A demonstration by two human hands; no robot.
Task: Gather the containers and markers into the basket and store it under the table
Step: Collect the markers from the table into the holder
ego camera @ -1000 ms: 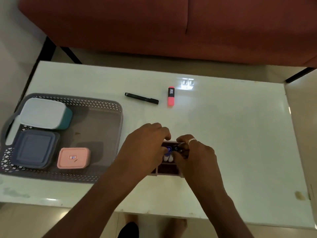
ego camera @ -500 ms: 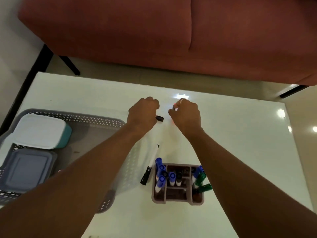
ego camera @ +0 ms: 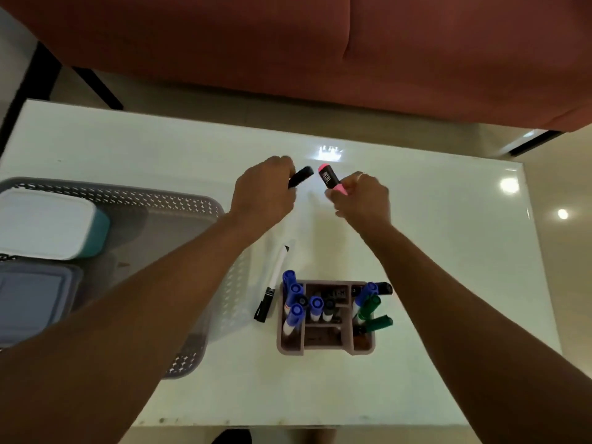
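While both arms are stretched out over the white table (ego camera: 448,251), a pen is gripped in each hand. The black marker (ego camera: 301,176) is wrapped in the curled fingers of the left hand (ego camera: 262,193) with one end poking out to the right. The pink highlighter (ego camera: 331,179) is pinched by the right hand (ego camera: 362,200), tip angled up and left. The two tips are kept near each other but apart. Off to the left, the grey basket (ego camera: 192,203) is sat on the table, with a white-lidded teal container (ego camera: 45,225) and a blue-grey container (ego camera: 32,299) packed inside, and part of it is hidden by the left forearm. Nearer the front edge, a mauve organizer (ego camera: 323,347) is stuffed with blue markers (ego camera: 315,304) and green markers (ego camera: 371,307). One white marker (ego camera: 274,283) with a black cap is left lying flat between it and the basket. A red sofa (ego camera: 288,43) can be seen behind the table.
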